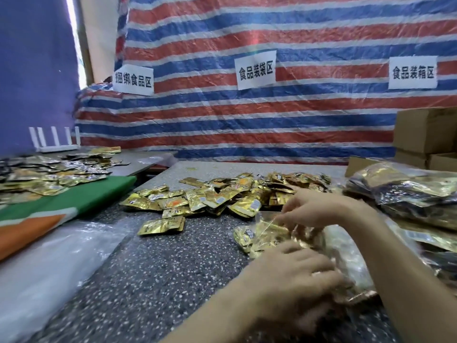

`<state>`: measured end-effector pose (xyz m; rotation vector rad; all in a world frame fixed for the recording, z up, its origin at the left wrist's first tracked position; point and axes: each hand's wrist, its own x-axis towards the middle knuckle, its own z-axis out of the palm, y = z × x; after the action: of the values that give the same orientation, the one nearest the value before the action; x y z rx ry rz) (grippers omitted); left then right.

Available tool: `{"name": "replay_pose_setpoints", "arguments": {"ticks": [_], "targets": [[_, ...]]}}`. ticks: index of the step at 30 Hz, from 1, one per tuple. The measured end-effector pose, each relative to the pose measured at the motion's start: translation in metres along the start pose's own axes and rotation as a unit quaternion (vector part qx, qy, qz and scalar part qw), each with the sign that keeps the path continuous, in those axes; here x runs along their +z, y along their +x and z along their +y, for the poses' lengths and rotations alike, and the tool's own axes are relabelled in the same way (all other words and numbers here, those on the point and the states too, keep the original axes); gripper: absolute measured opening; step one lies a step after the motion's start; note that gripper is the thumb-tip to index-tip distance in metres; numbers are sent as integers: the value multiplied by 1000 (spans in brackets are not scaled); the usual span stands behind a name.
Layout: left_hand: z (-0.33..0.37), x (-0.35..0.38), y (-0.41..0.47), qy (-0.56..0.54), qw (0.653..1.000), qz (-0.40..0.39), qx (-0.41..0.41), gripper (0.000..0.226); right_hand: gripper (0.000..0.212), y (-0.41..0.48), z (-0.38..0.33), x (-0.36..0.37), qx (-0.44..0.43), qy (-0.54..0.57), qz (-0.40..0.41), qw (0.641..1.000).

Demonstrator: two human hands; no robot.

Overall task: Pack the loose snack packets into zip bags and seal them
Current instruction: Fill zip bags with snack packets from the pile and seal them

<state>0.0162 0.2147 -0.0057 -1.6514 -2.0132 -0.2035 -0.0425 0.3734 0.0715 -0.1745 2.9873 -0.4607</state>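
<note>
The filled zip bag (269,236) lies on the counter (173,268) beside the loose gold snack packets (222,196). The left hand (294,273) has its grip curled over the bag's body, and the right hand (314,206) pinches its mouth. Probably best to flatten the packets first, then press the zip across.

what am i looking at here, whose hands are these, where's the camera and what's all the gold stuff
There is no machine here: a person works with bare hands, and the single picture comes from a camera worn on their head, looking forward and down. On the speckled table lies a pile of loose gold snack packets. Nearer the person is a clear zip bag holding more packets. The right hand pinches its far edge; the left hand rests on its near end, too blurred to tell whether it grips. At the right, filled bags are stacked, with cardboard boxes behind.
</note>
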Motion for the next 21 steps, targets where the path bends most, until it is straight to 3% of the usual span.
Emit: {"name": "replay_pose_setpoints", "arguments": {"ticks": [3, 6, 8, 10, 12, 14, 16, 18, 21], "targets": [[-21, -21, -45, 24, 981, 126, -144, 20, 26, -3, -11, -4, -52, 14, 45, 998], [-50, -35, -85, 28, 912, 186, -365, 13, 18, -5, -28, 1, -138, 40, 86, 986], [-76, -40, -114, 84, 838, 118, -525, 17, 18, -4, -38, 8, -178, 57, 98, 977], [-100, -45, -144, 142, 754, 0, -641, 28, 19, -3, -45, 14, -199, 58, 103, 973], [-116, -48, -171, 155, 673, -95, -717, 31, 20, -2, -47, 19, -209, 57, 97, 971], [-124, -46, -195, 148, 610, -134, -767, 29, 19, -2, -46, 20, -216, 60, 90, 970], [-127, -44, -215, 136, 593, -113, -786, 17, 19, -3, -45, 20, -218, 65, 92, 969], [-126, -44, -225, 144, 602, -52, -784, 3, 19, -3, -45, 19, -221, 62, 97, 968], [-126, -41, -224, 184, 613, -28, -768, 11, 18, -4, -46, 19, -226, 56, 87, 969]]}}
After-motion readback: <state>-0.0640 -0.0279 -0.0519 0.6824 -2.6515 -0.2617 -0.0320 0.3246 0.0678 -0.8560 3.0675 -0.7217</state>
